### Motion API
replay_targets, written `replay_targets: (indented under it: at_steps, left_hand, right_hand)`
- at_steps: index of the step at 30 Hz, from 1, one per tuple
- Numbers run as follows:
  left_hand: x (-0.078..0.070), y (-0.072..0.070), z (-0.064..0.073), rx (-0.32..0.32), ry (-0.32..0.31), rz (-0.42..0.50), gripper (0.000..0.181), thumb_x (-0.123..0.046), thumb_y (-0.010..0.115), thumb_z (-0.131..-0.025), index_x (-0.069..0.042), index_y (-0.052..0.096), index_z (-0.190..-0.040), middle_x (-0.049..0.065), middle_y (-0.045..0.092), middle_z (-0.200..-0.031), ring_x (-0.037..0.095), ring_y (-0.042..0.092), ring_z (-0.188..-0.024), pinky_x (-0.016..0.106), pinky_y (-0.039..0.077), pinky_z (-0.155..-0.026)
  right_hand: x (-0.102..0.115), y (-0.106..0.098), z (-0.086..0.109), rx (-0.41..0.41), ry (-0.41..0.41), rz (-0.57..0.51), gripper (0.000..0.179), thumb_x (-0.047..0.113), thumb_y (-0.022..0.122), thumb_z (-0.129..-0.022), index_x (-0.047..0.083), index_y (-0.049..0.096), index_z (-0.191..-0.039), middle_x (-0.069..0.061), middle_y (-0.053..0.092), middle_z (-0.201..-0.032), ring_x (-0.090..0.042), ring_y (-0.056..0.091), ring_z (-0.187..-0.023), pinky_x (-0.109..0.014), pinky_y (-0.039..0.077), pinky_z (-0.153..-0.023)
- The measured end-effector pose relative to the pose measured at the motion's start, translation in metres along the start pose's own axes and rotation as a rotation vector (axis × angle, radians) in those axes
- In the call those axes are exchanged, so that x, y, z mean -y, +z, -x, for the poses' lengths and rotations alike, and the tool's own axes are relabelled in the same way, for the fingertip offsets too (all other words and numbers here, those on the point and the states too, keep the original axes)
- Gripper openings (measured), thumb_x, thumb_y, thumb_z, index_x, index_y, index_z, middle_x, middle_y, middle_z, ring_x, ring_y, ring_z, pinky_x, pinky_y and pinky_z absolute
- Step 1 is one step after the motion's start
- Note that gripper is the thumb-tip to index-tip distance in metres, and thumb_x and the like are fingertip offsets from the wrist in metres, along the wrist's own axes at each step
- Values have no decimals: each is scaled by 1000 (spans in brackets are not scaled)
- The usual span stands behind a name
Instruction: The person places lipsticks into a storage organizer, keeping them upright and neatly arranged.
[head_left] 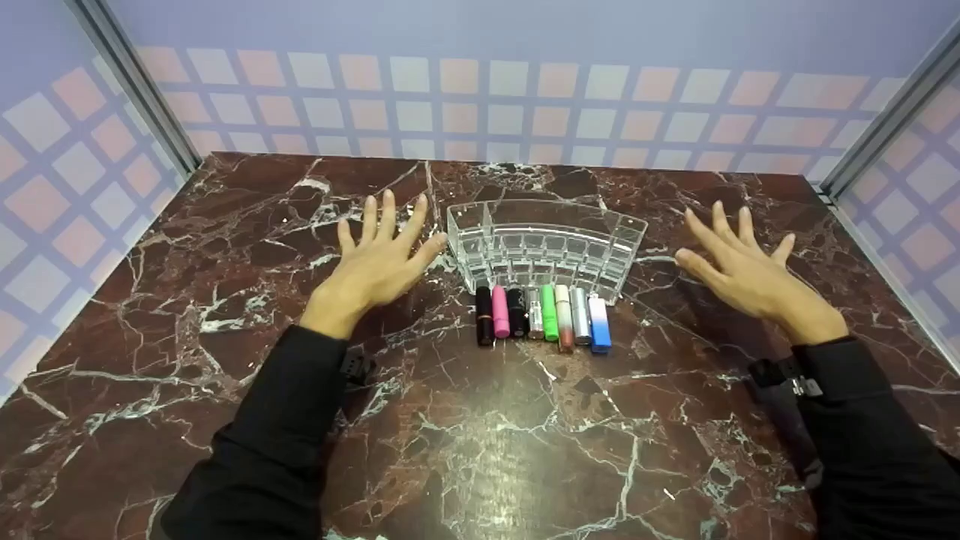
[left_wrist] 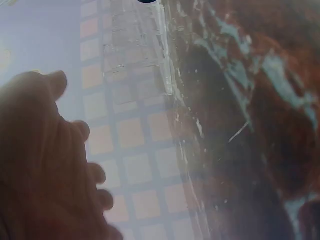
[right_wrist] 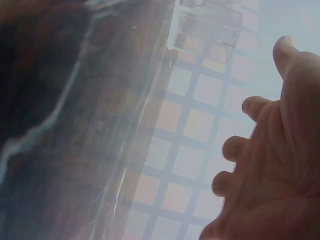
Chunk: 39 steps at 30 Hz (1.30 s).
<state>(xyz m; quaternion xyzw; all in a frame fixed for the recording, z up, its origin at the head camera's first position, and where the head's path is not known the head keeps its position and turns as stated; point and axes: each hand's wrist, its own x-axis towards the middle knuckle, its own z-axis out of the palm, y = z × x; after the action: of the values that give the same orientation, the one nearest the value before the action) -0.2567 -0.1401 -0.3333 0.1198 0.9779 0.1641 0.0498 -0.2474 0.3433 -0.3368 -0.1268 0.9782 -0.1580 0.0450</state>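
Note:
A clear, fan-shaped organizer [head_left: 551, 244] with many small compartments stands on the marbled table. In front of it lies a row of lipstick-like tubes: a black one [head_left: 485, 316], a pink one [head_left: 501, 311], a green one [head_left: 550, 313], a silver one [head_left: 580, 316] and a white-and-blue one [head_left: 599, 325] among them. My left hand [head_left: 375, 262], fingers spread, is to the left of the organizer, its thumb near the side wall. Well to the right, my right hand [head_left: 750, 270] also has its fingers spread. Both hands hold nothing.
The dark red marbled table [head_left: 480, 427] reaches back to a lilac wall [head_left: 495, 105] with pink and white squares. Similar panels rise at the left and right, joined by metal corner posts [head_left: 142, 82]. Straps are on both wrists.

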Motion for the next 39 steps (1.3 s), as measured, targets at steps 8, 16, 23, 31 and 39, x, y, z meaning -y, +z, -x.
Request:
replay_targets:
  at_steps: [8,16,23,31,39]
  left_hand:
    - [-14,-16,-5,2,-14,213,90,-77,12,-99,-17,-6,-164,14,-21,-166,35,-16,-154,60,-8,-120]
    - [-34,-13,-21,0,-52,295,88,-69,25,-105,-1,24,-161,19,20,-167,36,21,-154,54,15,-124]
    - [-46,7,-31,18,-218,224,58,-60,37,-107,-8,63,-103,7,62,-90,12,47,-59,26,42,-56]
    - [-48,22,-33,31,-171,135,53,-52,36,-110,-17,46,-72,-1,41,-67,11,34,-51,26,30,-48]
    - [-49,29,-31,22,-130,123,47,-46,31,-112,-18,48,-79,2,45,-74,18,45,-65,34,42,-62]
  right_hand:
    - [16,-11,-6,-237,-42,-150,68,55,34,-110,18,21,-165,-14,12,-170,-47,7,-154,-75,-6,-113]
    - [41,-14,-18,-323,14,-238,73,63,40,-105,16,34,-161,-27,55,-144,-51,55,-127,-68,36,-107]
    - [46,3,-30,-193,78,-261,80,67,37,-103,6,41,-154,-21,70,-114,-35,70,-94,-56,54,-86]
    - [43,17,-30,-153,65,-98,65,60,40,-107,3,68,-114,-9,65,-78,-26,58,-67,-44,41,-70]
    - [51,26,-34,-100,14,-79,63,61,39,-107,8,63,-83,-4,60,-64,-22,55,-56,-42,43,-66]
